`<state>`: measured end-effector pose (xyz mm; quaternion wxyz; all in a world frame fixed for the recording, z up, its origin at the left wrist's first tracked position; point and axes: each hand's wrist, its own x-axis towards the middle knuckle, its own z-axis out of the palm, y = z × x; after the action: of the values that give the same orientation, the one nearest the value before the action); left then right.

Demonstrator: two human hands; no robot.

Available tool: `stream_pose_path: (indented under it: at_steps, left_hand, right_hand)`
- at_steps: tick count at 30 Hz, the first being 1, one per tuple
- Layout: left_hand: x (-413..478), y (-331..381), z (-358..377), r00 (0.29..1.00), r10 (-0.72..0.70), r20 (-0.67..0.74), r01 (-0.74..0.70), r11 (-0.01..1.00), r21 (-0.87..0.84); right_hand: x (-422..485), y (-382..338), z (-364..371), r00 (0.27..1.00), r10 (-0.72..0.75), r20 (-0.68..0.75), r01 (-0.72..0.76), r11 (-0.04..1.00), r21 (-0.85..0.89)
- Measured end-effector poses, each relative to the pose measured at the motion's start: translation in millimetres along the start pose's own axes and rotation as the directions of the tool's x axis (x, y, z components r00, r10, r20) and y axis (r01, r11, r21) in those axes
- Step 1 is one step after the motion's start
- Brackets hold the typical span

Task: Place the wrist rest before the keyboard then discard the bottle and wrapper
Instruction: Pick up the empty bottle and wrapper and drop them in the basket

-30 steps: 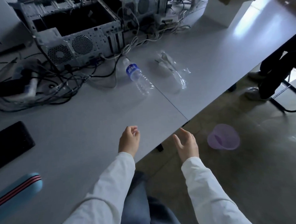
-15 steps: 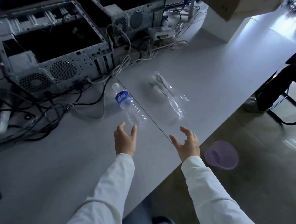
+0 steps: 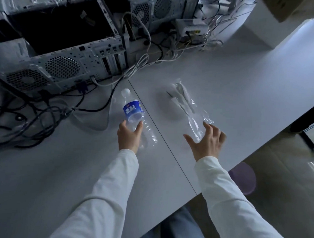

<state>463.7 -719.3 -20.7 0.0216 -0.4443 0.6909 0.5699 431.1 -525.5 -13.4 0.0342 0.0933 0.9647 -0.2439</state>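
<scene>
Left hand cups the bottle; right hand spread over the wrapper

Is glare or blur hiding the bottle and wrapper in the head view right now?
Head view: dim, bluish light; bottle sharp, its label legible; clear wrapper low-contrast against the table; window glare only at the far right table edge; wide-angle bending at the borders.

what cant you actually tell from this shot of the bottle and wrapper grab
- Head view: whether the left hand has closed on the bottle; the hand covers its near side.
- Whether the right hand touches the wrapper; the clear film blurs under the spread fingers.
- The purple bin on the floor is partly hidden by the table edge and the right sleeve.
- Wrist rest and keyboard: out of frame.
</scene>
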Motion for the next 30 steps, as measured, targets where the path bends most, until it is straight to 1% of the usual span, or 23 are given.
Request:
stream_pose_path:
  at_steps: [3, 8, 11, 14, 17, 21, 25, 30]
  left_hand:
    - [9, 6, 9, 0.998, -0.040, -0.050, 0.038, 0.998, -0.039]
    - [25, 3, 25, 0.987, -0.058, -0.148, 0.052, 0.998, -0.047]
    - [29, 3, 34, 0.977, -0.082, -0.199, 0.070, 0.995, -0.069]
    - [33, -1, 39, 0.969, -0.093, -0.229, 0.080, 0.995, -0.066]
    - [36, -2, 42, 0.962, -0.119, -0.245, 0.099, 0.991, -0.094]
    - [29, 6, 47, 0.967, -0.128, -0.218, 0.105, 0.988, -0.116]
    - [22, 8, 52, 0.984, -0.113, -0.140, 0.091, 0.984, -0.153]
    - [11, 5, 54, 0.994, -0.108, -0.031, 0.100, 0.976, -0.193]
  right_hand:
    - [36, -3, 3, 0.996, -0.083, 0.023, 0.085, 0.992, -0.097]
    - [83, -9, 13, 0.978, -0.139, 0.153, 0.164, 0.973, -0.165]
    - [98, -9, 22, 0.966, -0.120, 0.227, 0.165, 0.967, -0.193]
    - [106, -2, 30, 0.968, -0.108, 0.225, 0.154, 0.968, -0.197]
    - [115, 4, 35, 0.977, -0.076, 0.200, 0.101, 0.988, -0.118]
    - [121, 5, 36, 0.965, 0.035, 0.261, -0.027, 0.999, -0.034]
    - [116, 6, 32, 0.933, 0.144, 0.330, -0.197, 0.971, 0.133]
    - [94, 8, 14, 0.922, 0.215, 0.321, -0.299, 0.924, 0.240]
